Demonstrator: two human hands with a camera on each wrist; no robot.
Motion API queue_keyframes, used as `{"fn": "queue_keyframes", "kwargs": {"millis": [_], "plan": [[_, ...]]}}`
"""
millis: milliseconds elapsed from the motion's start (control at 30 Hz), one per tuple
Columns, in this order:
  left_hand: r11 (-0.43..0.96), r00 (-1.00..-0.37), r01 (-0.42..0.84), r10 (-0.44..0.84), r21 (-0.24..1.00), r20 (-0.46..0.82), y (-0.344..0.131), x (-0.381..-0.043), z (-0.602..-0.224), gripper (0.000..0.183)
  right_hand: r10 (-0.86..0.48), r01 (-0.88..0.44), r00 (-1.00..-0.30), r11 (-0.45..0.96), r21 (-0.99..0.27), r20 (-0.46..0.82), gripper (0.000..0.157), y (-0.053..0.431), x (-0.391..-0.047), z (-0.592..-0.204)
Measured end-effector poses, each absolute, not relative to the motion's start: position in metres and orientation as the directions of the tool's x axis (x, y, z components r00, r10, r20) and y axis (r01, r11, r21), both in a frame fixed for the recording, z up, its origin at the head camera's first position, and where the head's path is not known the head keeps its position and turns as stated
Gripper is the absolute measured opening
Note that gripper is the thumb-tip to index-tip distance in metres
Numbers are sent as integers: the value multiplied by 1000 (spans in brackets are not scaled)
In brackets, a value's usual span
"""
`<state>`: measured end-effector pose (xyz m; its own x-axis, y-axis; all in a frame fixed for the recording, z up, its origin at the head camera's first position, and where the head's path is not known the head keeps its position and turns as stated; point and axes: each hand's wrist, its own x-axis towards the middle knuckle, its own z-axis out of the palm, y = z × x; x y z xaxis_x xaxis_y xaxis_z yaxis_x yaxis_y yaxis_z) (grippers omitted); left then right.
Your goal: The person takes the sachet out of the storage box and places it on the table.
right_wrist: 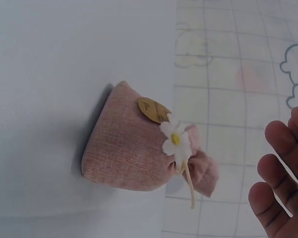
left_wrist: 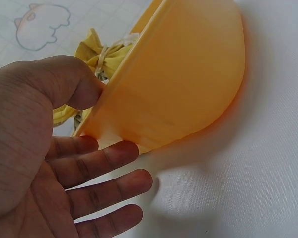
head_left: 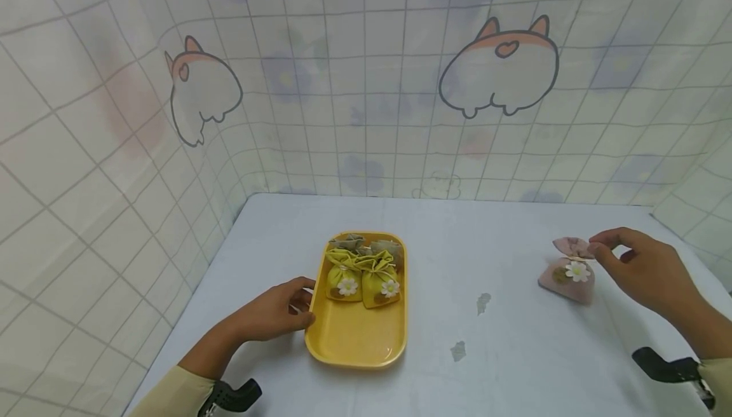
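A yellow tray (head_left: 357,337) lies at centre left in the head view. My left hand (head_left: 278,311) holds its left edge, thumb at the rim (left_wrist: 120,69) and fingertips by the outer wall. In the tray's far half sit two yellow-green drawstring pouches (head_left: 377,285) with white flowers, and greyish pouches (head_left: 391,248) behind them, partly hidden. At the right, a pink drawstring pouch (head_left: 563,280) with a white flower and an oval tag (right_wrist: 151,109) stands on the table. My right hand (head_left: 652,271) is beside its gathered top; in the right wrist view the visible fingers are apart from it.
A white cloth covers the table (head_left: 457,245). Two small grey patches (head_left: 458,351) mark it between the tray and the pink pouch. Behind and at the sides hangs a checked curtain (head_left: 366,86) with cartoon animal prints. Black straps (head_left: 229,398) are on both wrists.
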<state>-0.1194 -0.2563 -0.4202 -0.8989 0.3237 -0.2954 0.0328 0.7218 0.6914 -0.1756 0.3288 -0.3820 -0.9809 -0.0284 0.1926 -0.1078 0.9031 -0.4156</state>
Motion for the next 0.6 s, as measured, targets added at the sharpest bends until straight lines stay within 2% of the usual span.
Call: {"fn": "queue_keyframes", "kwargs": {"millis": [200,467,600], "plan": [[725,-899,38,326,688,-294,-256,-119,-419,59,-42,-121,-981,896,-428,190,33,322,-178,-383],[730,-900,21,312,683,-305,-254,-119,-417,58,-128,-193,-979,845,-500,162,34,311,-180,-382],[727,-899,17,311,686,-308,-254,-119,-418,58,-146,-222,-972,836,-503,186,35,302,-182,-385]]}}
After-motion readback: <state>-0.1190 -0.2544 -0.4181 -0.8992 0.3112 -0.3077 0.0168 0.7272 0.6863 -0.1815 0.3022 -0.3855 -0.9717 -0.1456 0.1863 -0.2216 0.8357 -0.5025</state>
